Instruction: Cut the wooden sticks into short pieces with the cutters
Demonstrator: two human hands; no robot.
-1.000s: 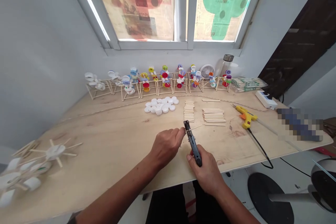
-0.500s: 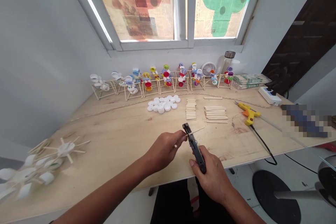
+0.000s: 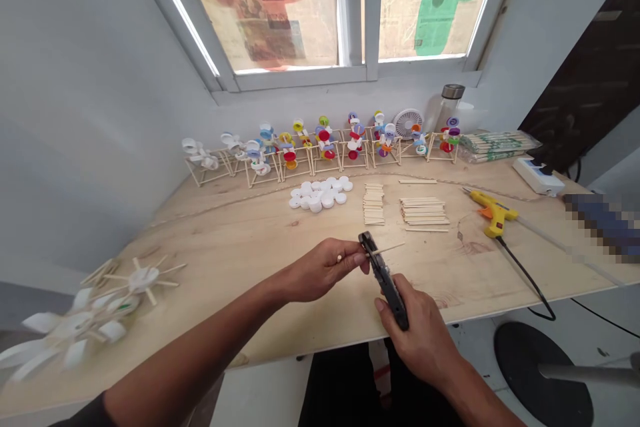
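My left hand point(image 3: 320, 271) pinches a thin wooden stick point(image 3: 394, 249), whose far end pokes out to the right past the tool. My right hand point(image 3: 423, 330) is wrapped around the handles of dark pliers point(image 3: 387, 281), held at a slant above the table. The pliers' jaws are at the stick, right beside my left fingertips. Whether they press on it is too small to tell. Beyond my hands lie a column of short sticks point(image 3: 373, 205), a bundle of longer sticks point(image 3: 425, 211) and a cluster of white bottle caps point(image 3: 320, 193).
A yellow glue gun point(image 3: 495, 213) with its cable lies right on the wooden table point(image 3: 240, 240). Small stick-and-cap wheels point(image 3: 290, 153) line the wall, with a fan point(image 3: 409, 125) and a bottle point(image 3: 449, 107). Stick wheels point(image 3: 143, 279) lie left. A power strip point(image 3: 537, 177) sits back right.
The view has shifted, so the table's contents appear a little further right. Both hands keep their grips, with the stick still at the pliers' jaws.
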